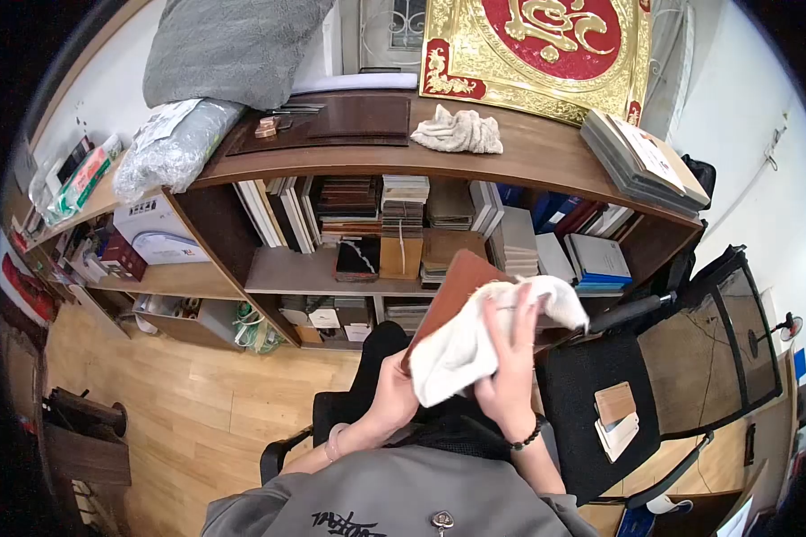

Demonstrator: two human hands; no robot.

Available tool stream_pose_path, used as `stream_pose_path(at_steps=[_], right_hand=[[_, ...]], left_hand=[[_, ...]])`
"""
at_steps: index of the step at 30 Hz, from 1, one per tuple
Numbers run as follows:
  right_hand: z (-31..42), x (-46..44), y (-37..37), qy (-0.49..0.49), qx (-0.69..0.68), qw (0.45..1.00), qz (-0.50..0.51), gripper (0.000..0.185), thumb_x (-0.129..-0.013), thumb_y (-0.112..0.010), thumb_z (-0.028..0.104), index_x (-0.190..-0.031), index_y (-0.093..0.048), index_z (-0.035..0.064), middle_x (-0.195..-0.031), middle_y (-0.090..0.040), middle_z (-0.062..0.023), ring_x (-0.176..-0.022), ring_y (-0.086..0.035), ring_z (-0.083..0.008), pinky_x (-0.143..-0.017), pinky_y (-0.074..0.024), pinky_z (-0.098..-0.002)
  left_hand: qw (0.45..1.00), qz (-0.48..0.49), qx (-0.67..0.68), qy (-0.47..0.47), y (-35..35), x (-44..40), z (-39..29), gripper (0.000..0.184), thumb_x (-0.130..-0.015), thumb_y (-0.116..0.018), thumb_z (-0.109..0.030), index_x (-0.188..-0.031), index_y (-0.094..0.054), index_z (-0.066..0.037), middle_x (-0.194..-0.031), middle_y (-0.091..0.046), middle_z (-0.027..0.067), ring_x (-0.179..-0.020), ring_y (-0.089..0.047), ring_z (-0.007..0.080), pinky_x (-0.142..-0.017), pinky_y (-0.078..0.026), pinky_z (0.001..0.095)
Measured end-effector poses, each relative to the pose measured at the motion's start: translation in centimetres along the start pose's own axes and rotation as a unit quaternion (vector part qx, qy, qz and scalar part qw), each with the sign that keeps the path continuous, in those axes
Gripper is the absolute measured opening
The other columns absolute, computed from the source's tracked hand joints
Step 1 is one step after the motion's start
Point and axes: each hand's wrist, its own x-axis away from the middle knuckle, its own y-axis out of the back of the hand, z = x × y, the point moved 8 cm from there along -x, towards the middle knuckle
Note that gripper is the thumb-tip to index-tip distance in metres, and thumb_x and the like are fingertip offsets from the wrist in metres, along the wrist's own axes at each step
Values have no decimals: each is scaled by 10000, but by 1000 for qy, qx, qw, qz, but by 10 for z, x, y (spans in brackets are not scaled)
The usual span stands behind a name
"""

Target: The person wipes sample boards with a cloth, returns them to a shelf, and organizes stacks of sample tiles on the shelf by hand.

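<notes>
My left hand (394,391) grips the lower left edge of a flat reddish-brown panel (461,279), perhaps a wood or leather cover, held tilted above my lap. A white cloth (454,360) lies over much of its face. My right hand (510,362) presses on the cloth with fingers extended and the thumb at its lower edge, holding it against the panel. The cloth's upper right end bulges past my fingertips. Most of the panel's lower part is hidden under the cloth.
Ahead stands a wooden shelf (533,166) packed with books and boards. On top are a crumpled cloth (458,132), dark panels (358,118), stacked grey boxes (631,170) and a gold-red plaque (546,54). At right, a black chair (569,385) carries small boards (615,404).
</notes>
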Motion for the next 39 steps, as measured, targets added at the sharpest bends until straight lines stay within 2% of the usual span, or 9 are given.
stream_pose_path(at_steps=[4, 12, 17, 20, 24, 29, 32, 35, 39], right_hand=[[12, 26, -31, 95, -69, 982, 151, 465, -771, -516, 43, -1235, -506, 76, -1397, -307, -169, -1307, -171, -436, -1066, -143, -495], [-7, 1, -18, 13, -73, 996, 40, 458, -769, -517, 17, -1223, -521, 77, -1378, -353, -144, -1316, -166, -417, -1071, -140, -479], [10, 22, -38, 111, -139, 976, 125, 443, -776, -532, 37, -1213, -541, 111, -1401, -316, -138, -1326, -154, -400, -1075, -113, -485], [-34, -7, -9, -41, -170, 982, -65, 428, -777, -554, 70, -1194, -566, 163, -1430, -265, -121, -1342, -123, -373, -1079, -85, -478], [2, 9, -28, 71, -88, 993, 44, 399, -802, -545, 97, -1193, -568, 172, -1444, -220, -133, -1350, -102, -354, -1082, -75, -460], [14, 4, -26, 148, -139, 979, 33, 367, -825, -534, 136, -1191, -566, 137, -1453, -167, -159, -1357, -69, -337, -1086, -64, -441], [-38, -11, -7, -20, -265, 956, -121, 386, -881, -497, 174, -1262, -481, 112, -1424, -258, -164, -1347, -140, -318, -1087, -100, -443], [-84, 19, -50, -345, -652, 668, -101, 446, -914, -461, 237, -1315, -362, 70, -1365, -349, -145, -1256, -349, -284, -1010, -312, -416], [-30, 23, -59, -328, -852, 406, 16, 446, -932, -446, 211, -1322, -291, 60, -1265, -437, -93, -1165, -435, -232, -984, -348, -407]], left_hand=[[994, 2, -71, 85, 14, -6, -7, 270, -816, -578, 16, -1086, -569, 31, -1018, -628, 66, -926, -581, 107, -787, -486, 265], [959, 45, -275, -52, -15, 13, -16, 245, -791, -616, -9, -1031, -593, 35, -937, -648, 58, -828, -600, 96, -760, -481, 236], [986, 83, -122, 79, 12, 7, 16, 247, -770, -648, -51, -986, -587, 52, -872, -643, 36, -848, -592, 102, -755, -471, 240], [955, 102, -267, 73, 3, 18, 29, 248, -759, -658, -63, -968, -589, 50, -816, -637, 27, -804, -598, 113, -728, -474, 244], [971, 20, -222, -90, 6, 14, 2, 330, -806, -598, -45, -1131, -551, -6, -1020, -622, 88, -911, -602, 182, -799, -472, 273], [961, 97, -257, 21, -5, 9, 18, 362, -769, -586, -15, -1131, -557, -11, -1032, -615, 118, -924, -607, 214, -804, -482, 274], [899, 135, -414, 56, -19, 13, 11, 384, -747, -578, 2, -1130, -561, -15, -1039, -611, 136, -931, -609, 233, -807, -488, 274], [806, 114, -559, -156, -31, 7, -20, 424, -711, -581, 12, -1134, -563, -20, -1040, -610, 149, -938, -611, 264, -806, -496, 286], [675, 68, -659, -326, -47, 11, -38, 488, -644, -602, 6, -1130, -571, -28, -1096, -585, 150, -1009, -573, 297, -857, -472, 322]])
